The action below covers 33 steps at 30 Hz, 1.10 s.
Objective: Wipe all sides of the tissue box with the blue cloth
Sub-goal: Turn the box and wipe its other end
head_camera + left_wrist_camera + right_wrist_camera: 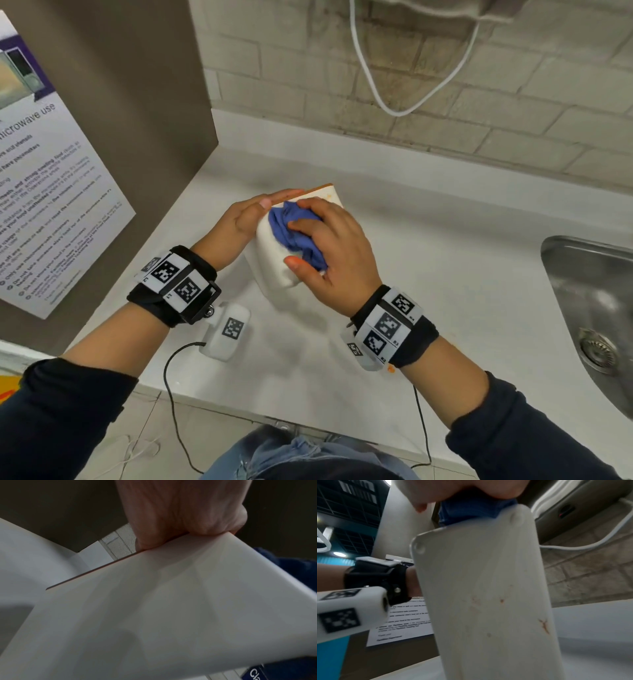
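A white tissue box [274, 270] stands tilted on the white counter [445, 274], with an orange-rimmed end [317, 189] facing away from me. My left hand [250, 219] holds its far left side, fingers laid along it and thumb at the top edge. My right hand [335, 253] grips the bunched blue cloth [294, 229] and presses it on the box's upper face. In the left wrist view the left hand [171, 513] presses on the box [171, 608], and the cloth [291, 563] peeks past its edge. The right wrist view shows the box [488, 601] with faint orange stains, and the cloth [471, 511] on top.
A steel sink [589, 291] is set into the counter at the right. A brown panel with a microwave notice [51, 188] rises on the left. A white cable [376, 96] hangs on the tiled wall behind. The counter's front edge is near my body.
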### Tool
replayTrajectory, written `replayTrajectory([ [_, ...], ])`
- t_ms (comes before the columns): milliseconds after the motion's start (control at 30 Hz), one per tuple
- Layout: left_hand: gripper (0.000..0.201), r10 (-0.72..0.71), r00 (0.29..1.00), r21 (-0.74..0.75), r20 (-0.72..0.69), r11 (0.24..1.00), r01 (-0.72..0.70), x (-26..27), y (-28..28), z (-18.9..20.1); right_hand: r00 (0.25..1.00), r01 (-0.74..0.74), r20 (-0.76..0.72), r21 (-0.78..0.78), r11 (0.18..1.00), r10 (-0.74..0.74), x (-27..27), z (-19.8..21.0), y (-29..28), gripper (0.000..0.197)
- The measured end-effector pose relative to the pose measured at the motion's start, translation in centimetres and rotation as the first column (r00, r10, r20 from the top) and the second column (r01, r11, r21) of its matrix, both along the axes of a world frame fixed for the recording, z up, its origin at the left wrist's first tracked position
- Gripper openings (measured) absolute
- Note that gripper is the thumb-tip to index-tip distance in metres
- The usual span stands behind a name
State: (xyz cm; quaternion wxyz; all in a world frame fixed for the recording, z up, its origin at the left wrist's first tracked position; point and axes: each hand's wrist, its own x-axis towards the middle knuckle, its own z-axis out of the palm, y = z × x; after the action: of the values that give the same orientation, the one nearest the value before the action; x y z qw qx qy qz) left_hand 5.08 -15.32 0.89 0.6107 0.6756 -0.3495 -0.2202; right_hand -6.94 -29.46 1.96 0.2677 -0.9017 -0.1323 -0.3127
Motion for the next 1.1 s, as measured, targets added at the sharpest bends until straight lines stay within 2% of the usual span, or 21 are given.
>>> replayTrajectory([
  [100, 0.040, -0.015, 1.000, -0.011, 0.008, 1.000, 0.015, 0.2, 0.0, 0.3, 0.997, -0.073, 0.032, -0.024, 0.997, 0.073, 0.0, -0.3, 1.3, 0.018],
  [267, 0.038, -0.013, 1.000, -0.001, -0.014, 1.000, 0.012, 0.7, 0.1, 0.4, 0.985, -0.162, 0.061, 0.015, 0.987, 0.160, -0.3, -0.8, 1.5, 0.014],
  [400, 0.047, -0.025, 1.000, 0.023, -0.012, 0.999, 0.025, 0.6, 0.2, 0.1, 0.972, -0.233, 0.029, 0.030, 0.972, 0.232, -2.0, -0.7, 0.2, 0.006],
  [467, 0.044, -0.024, 1.000, 0.024, -0.005, 0.999, 0.024, 0.5, 0.3, 0.0, 0.983, -0.179, -0.014, 0.129, 0.975, 0.182, -3.1, -0.4, -0.9, 0.006],
  [500, 0.041, -0.026, 1.000, 0.021, 0.000, 0.999, 0.026, 0.4, 0.2, 0.0, 0.992, -0.101, -0.051, 0.275, 0.956, 0.119, -3.5, -0.1, -1.5, 0.005],
  [533, 0.040, -0.030, 1.000, 0.021, 0.007, 0.999, 0.030, 0.3, 0.2, 0.1, 0.993, -0.002, -0.104, 0.480, 0.877, 0.058, -3.9, 0.2, -2.0, 0.005],
  [567, 0.040, -0.030, 0.999, 0.022, 0.010, 0.999, 0.030, 0.1, 0.3, 0.2, 0.987, 0.093, -0.160, 0.668, 0.739, 0.020, -4.1, 0.4, -2.5, 0.007],
  [633, 0.043, -0.028, 0.999, 0.027, 0.031, 0.999, 0.027, 0.1, 0.3, 0.3, 0.976, 0.201, -0.218, 0.860, 0.469, -0.019, -4.4, 0.9, -3.8, 0.011],
  [733, 0.045, -0.038, 0.998, 0.035, 0.046, 0.999, 0.036, 0.4, 0.2, 0.2, 0.986, 0.157, -0.165, 0.969, 0.191, 0.026, -4.5, 2.0, -5.2, 0.027],
  [867, 0.043, -0.037, 0.999, 0.025, 0.034, 0.999, 0.036, 0.5, 0.1, 0.1, 0.973, 0.008, 0.001, 0.999, -0.039, 0.229, -2.9, 4.3, -5.0, 0.037],
  [900, 0.040, -0.029, 0.999, 0.014, 0.015, 1.000, 0.028, 0.4, 0.0, 0.2, 0.966, 0.012, 0.002, 0.999, -0.052, 0.260, -2.2, 4.7, -4.5, 0.034],
  [933, 0.039, -0.017, 1.000, 0.009, -0.004, 1.000, 0.017, 0.3, 0.0, 0.3, 0.965, 0.051, -0.044, 0.998, -0.021, 0.258, -1.3, 4.8, -4.1, 0.028],
  [1033, 0.039, -0.013, 1.000, 0.021, -0.016, 1.000, 0.014, 0.0, 0.1, 0.4, 0.945, 0.299, -0.320, 0.929, 0.219, 0.065, 1.1, 4.3, -3.3, 0.013],
  [1100, 0.043, -0.004, 1.000, 0.030, -0.004, 1.000, 0.004, -0.2, 0.1, 0.5, 0.913, 0.405, -0.397, 0.859, 0.313, -0.093, 1.8, 3.4, -3.8, 0.012],
])
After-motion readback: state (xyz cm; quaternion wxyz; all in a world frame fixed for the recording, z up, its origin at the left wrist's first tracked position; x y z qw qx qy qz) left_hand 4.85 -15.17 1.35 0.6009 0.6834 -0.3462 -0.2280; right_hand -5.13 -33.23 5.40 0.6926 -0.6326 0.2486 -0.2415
